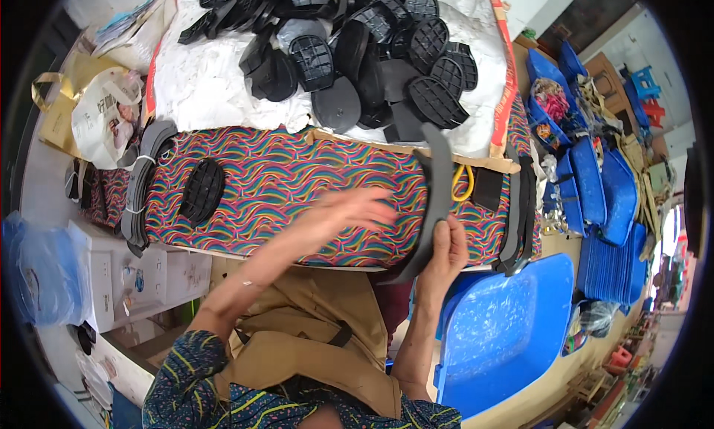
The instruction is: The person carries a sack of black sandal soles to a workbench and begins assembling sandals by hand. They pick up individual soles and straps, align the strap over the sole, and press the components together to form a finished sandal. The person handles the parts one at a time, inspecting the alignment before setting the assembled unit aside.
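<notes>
My right hand (446, 249) grips a long, curved dark grey strip (440, 177), thumb and fingers pinched on its lower part. The strip stands slanted over the right part of the patterned cloth (282, 157). To its left, my left hand (355, 209) hovers over the cloth, fingers stretched out and slightly blurred, holding nothing. A black ridged heel-shaped piece (202, 191) lies on the cloth at the left. Beyond the cloth, several similar black pieces (336, 105) are heaped on a white sheet (201, 87).
Strip bundles lie at the left (136, 194) and right (513, 221) table ends. A yellow loop handle (462, 183) and a small dark block (488, 189) sit right of the strip. A blue tub (513, 332) stands below right; paper bags (108, 116) stand left.
</notes>
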A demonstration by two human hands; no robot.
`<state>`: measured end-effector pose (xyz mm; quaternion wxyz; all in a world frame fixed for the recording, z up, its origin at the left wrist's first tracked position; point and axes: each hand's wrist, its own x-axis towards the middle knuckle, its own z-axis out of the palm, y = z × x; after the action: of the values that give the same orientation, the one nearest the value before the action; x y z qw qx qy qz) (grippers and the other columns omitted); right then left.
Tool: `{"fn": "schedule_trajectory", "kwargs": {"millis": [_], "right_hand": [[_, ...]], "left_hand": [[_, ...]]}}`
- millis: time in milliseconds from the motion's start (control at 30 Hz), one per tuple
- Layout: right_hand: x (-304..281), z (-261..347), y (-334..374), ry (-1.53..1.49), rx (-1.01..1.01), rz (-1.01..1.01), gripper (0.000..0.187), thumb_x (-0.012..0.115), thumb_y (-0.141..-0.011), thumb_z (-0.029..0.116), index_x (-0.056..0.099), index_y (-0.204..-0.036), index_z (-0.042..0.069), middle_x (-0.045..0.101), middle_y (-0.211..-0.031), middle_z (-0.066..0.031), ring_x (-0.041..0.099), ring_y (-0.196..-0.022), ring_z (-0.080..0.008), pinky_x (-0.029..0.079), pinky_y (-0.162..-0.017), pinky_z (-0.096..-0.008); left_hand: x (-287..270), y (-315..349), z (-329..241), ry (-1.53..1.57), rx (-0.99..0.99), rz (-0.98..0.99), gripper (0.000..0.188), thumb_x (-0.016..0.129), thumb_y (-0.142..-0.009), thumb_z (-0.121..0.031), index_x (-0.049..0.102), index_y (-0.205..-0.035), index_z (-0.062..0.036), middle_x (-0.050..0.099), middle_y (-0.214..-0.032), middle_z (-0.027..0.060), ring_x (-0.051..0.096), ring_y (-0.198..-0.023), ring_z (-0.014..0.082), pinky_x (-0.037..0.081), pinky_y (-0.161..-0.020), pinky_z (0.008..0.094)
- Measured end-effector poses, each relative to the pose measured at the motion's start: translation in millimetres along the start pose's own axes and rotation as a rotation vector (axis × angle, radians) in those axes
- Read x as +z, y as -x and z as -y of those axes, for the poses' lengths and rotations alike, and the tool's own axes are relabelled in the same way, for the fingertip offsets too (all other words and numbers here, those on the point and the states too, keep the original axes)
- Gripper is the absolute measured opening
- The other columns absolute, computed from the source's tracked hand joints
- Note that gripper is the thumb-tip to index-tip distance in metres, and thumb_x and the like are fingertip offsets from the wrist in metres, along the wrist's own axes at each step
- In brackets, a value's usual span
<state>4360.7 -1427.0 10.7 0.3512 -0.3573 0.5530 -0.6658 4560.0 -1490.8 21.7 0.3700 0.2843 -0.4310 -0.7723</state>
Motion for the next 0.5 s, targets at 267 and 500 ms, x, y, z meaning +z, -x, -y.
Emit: {"fn": "schedule_trajectory", "kwargs": {"millis": [267,500], "right_hand": [[-23.5,-6.6,6.4,-0.034,0.054,0.015,0.019,0.057,-0.097,0.012,0.063,-0.108,-0.002,0.064,-0.092,0.0007,0.054,-0.083,-0.0051,0.043,-0.075,-0.0209],[-26.5,-13.6,-18.9,0.875,-0.334,-0.155,0.02,0.064,-0.091,0.013,0.064,-0.106,0.0,0.062,-0.09,-0.0056,0.054,-0.079,-0.0144,0.044,-0.07,-0.0283]], "left_hand": [[69.5,-78.3,30.4,0.399,0.028,0.147,0.052,0.052,-0.097,-0.011,0.033,-0.145,-0.0011,0.06,-0.121,0.0112,0.061,-0.108,0.0217,0.047,-0.097,0.0359],[62.9,-100.9,62.1,0.258,0.076,0.016,0.055,0.052,-0.093,0.0,0.034,-0.145,-0.0032,0.058,-0.125,0.0094,0.059,-0.111,0.019,0.047,-0.097,0.0336]]}}
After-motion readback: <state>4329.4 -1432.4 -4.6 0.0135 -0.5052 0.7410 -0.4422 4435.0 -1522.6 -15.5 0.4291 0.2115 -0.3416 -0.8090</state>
